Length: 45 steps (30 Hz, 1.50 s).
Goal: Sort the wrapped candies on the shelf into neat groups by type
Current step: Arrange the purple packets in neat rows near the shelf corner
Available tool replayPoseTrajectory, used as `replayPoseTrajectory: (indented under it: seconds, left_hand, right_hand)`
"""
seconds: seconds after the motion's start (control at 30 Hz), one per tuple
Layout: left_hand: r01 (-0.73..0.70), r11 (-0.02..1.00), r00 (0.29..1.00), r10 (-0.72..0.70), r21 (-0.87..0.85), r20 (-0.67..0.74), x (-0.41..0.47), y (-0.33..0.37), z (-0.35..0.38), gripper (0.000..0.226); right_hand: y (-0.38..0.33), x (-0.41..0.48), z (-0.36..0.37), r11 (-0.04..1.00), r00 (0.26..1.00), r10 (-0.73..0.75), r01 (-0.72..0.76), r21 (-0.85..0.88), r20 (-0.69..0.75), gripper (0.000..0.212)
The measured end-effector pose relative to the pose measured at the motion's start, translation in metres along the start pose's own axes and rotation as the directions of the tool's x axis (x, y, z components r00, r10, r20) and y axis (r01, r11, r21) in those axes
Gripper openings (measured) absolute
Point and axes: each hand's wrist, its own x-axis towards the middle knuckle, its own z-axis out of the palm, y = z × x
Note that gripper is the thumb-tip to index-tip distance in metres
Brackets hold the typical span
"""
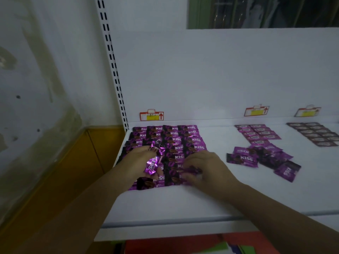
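Filling near row of purple candy grid.
Grips spare candies in left hand; cannot tell right hand clasp at near edge, too blurred. Next: square up, then fetch from loose pile.

- The left hand hides the near left candies of the KISS candy grid and partly covers the loose KISS candy in its curled fingers.
- The right hand has blurred fingertips; whether they pinch a candy cannot be told.
- Print on the price tags is too small to read.
- The dark-wrapped candy group is cut by the right edge, and its labels are unreadable.
- Red and green things under the shelf are cut by the bottom edge.
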Motion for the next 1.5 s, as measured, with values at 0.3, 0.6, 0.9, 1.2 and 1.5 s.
replayPoseTrajectory:
  seconds: [0.3, 0.6, 0.9, 1.2, 1.5]
  left_hand:
    - [-0.052, 0.994, 0.994, 0.062, -0.101, 0.095, 0.009, 0.011, 0.054, 0.012]
    - [-0.201, 0.951, 0.974, 0.220, 0.236, -0.054, 0.013, 0.013, 0.082, 0.014]
    - [-0.293, 0.741, 0.909, 0.412, 0.604, -0.063, 0.011, 0.001, 0.072, 0.014]
    - [-0.329, 0.380, 0.893, 0.422, 0.865, 0.155, 0.008, -0.032, 0.063, 0.036]
    - [-0.335, 0.376, 0.893, 0.420, 0.864, 0.163, 0.009, -0.030, 0.063, 0.033]
  right_hand:
    - [-0.003, 0.000, -0.026, 0.864, 0.944, 0.329, -0.286, 0.415, -0.036, 0.012]
    - [0.021, -0.019, -0.041, 0.895, 0.937, 0.340, -0.297, 0.334, -0.076, 0.010]
    - [0.044, -0.027, -0.038, 0.941, 0.968, 0.246, -0.224, 0.255, -0.057, 0.023]
    - [0.058, -0.039, -0.018, 0.984, 0.994, 0.109, -0.109, 0.142, 0.005, 0.020]
    - [0.059, -0.043, -0.016, 0.993, 0.999, 0.033, -0.034, 0.115, 0.010, 0.018]
